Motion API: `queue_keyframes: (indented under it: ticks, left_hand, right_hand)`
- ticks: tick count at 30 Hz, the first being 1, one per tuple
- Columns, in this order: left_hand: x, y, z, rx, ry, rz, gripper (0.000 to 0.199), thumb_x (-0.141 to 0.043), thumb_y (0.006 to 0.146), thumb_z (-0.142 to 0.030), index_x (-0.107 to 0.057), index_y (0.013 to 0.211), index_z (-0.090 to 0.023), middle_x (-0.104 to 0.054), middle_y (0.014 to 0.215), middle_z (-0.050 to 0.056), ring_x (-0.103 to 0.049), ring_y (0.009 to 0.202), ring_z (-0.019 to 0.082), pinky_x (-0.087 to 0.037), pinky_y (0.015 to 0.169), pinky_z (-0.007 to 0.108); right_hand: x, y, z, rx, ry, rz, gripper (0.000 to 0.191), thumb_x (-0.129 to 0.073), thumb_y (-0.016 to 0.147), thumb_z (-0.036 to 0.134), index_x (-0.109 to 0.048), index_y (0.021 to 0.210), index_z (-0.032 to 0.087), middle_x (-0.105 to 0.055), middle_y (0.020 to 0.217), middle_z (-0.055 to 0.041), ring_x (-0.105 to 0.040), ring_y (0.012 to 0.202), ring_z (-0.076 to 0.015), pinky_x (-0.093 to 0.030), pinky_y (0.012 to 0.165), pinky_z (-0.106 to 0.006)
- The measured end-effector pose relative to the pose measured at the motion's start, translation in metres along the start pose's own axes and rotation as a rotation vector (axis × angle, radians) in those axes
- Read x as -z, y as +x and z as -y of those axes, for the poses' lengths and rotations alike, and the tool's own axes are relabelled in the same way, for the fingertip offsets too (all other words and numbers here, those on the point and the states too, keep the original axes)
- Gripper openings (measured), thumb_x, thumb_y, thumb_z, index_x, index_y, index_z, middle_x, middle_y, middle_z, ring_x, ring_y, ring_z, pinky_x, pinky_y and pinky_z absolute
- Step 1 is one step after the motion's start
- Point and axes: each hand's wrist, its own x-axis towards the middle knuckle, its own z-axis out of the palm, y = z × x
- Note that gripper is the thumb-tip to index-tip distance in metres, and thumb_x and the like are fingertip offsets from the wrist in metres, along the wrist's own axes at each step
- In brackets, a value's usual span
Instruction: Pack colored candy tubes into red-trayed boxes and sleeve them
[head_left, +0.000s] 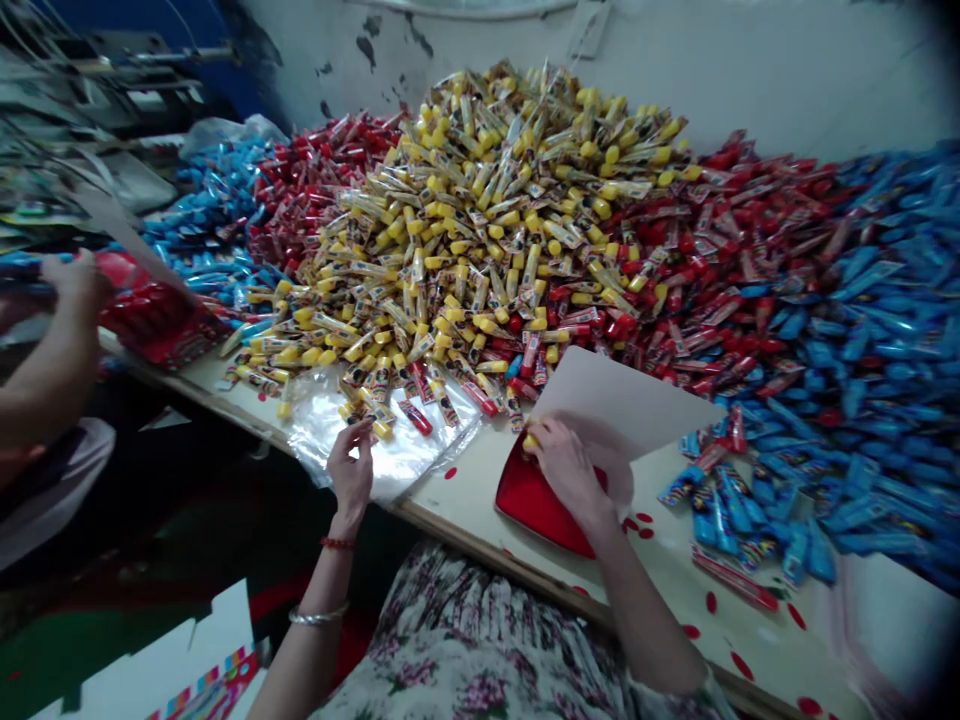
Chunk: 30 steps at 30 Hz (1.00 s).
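Observation:
My right hand reaches into a red open box with a raised white lid. Its fingers are closed around a small yellow-capped tube at the box's left side. At the edge of a clear plastic sheet, my left hand has its fingers curled together. Several yellow-capped tubes lie right by those fingertips; whether one is pinched there I cannot make out. A red tube rests on the sheet a little to the right.
Behind stands a big heap of yellow-capped tubes, flanked by red tubes and blue tubes. A co-worker's arm is at the left, beside another red tray. The table edge runs in front of me.

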Motion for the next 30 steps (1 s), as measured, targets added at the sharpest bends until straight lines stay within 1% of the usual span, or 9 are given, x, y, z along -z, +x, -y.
queue_keyframes:
  ticks: [3,6,9,12,15,18,20,25,30]
  left_hand:
    - [0.022,0.011,0.019,0.039,0.112,-0.079,0.027,-0.049,0.079,-0.031,-0.065,0.094,-0.016,-0.069,0.095,0.008,-0.064,0.084,0.019,-0.051,0.075,0.031]
    - [0.032,0.022,0.03,0.063,0.226,-0.021,0.033,-0.046,0.08,-0.034,-0.064,0.099,-0.016,-0.066,0.099,0.009,-0.063,0.083,0.019,-0.051,0.075,0.033]
    - [0.025,0.03,0.028,0.123,0.451,0.101,0.053,-0.05,0.079,-0.049,-0.058,0.116,-0.011,-0.061,0.109,0.016,-0.06,0.095,0.027,-0.048,0.085,0.042]
    - [0.005,0.035,0.018,0.229,0.676,0.168,0.091,-0.058,0.071,-0.063,-0.035,0.138,-0.004,-0.048,0.125,0.027,-0.049,0.117,0.039,-0.041,0.095,0.05]
    - [-0.016,0.045,0.01,0.298,0.788,0.228,0.107,-0.064,0.067,-0.063,-0.016,0.145,-0.008,-0.039,0.133,0.029,-0.041,0.123,0.043,-0.037,0.096,0.053]
    - [-0.028,0.056,0.007,0.32,0.83,0.304,0.103,-0.068,0.067,-0.053,-0.017,0.143,-0.005,-0.043,0.128,0.03,-0.043,0.12,0.043,-0.038,0.092,0.053]
    - [-0.029,0.059,0.009,0.3,0.84,0.356,0.093,-0.067,0.068,-0.044,-0.023,0.14,-0.004,-0.047,0.124,0.029,-0.046,0.116,0.042,-0.039,0.089,0.051]
    - [-0.01,0.041,0.017,0.16,0.882,0.414,0.061,-0.06,0.073,-0.045,-0.049,0.122,-0.01,-0.055,0.115,0.024,-0.047,0.113,0.04,-0.037,0.088,0.054]
    - [0.006,0.022,0.03,0.082,0.625,0.393,0.073,-0.055,0.077,-0.053,-0.041,0.132,-0.008,-0.058,0.106,0.017,-0.056,0.095,0.029,-0.044,0.082,0.043]
  right_hand:
    - [-0.013,-0.013,-0.012,-0.002,-0.036,-0.032,0.016,-0.051,0.087,0.008,-0.062,0.094,0.017,-0.063,0.098,-0.008,-0.055,0.092,-0.0212,-0.04,0.08,-0.033]
    - [-0.014,-0.02,-0.019,0.028,-0.083,-0.086,0.012,-0.056,0.087,0.015,-0.063,0.095,0.019,-0.064,0.098,-0.0077,-0.053,0.093,-0.0234,-0.039,0.08,-0.036]
    - [-0.006,-0.017,-0.005,0.038,-0.077,-0.199,0.015,-0.057,0.088,0.026,-0.065,0.1,0.02,-0.064,0.101,-0.0091,-0.052,0.096,-0.0255,-0.038,0.08,-0.038]
    - [-0.005,0.006,0.025,0.046,0.074,-0.287,0.024,-0.048,0.093,0.033,-0.065,0.105,0.021,-0.064,0.101,-0.0088,-0.053,0.098,-0.0237,-0.039,0.084,-0.037]
    - [-0.021,0.049,0.061,0.102,0.255,-0.142,0.029,-0.041,0.096,0.033,-0.059,0.116,0.021,-0.062,0.115,-0.0082,-0.053,0.107,-0.02,-0.038,0.092,-0.034]
    - [-0.045,0.093,0.09,-0.042,0.238,0.173,0.041,-0.046,0.092,0.036,-0.048,0.127,0.014,-0.056,0.126,-0.0138,-0.049,0.117,-0.0225,-0.039,0.094,-0.034]
    - [-0.06,0.112,0.102,-0.109,0.209,0.252,0.042,-0.047,0.091,0.031,-0.046,0.127,0.009,-0.055,0.125,-0.0185,-0.051,0.116,-0.0247,-0.04,0.092,-0.035]
    - [-0.079,0.112,0.106,-0.135,0.16,0.285,0.035,-0.043,0.089,0.015,-0.051,0.123,0.011,-0.052,0.129,-0.0207,-0.046,0.121,-0.0274,-0.036,0.096,-0.042]
    - [-0.076,0.107,0.099,-0.064,0.144,0.299,0.038,-0.056,0.086,0.025,-0.053,0.121,0.01,-0.049,0.13,-0.0225,-0.039,0.126,-0.0317,-0.031,0.1,-0.046]
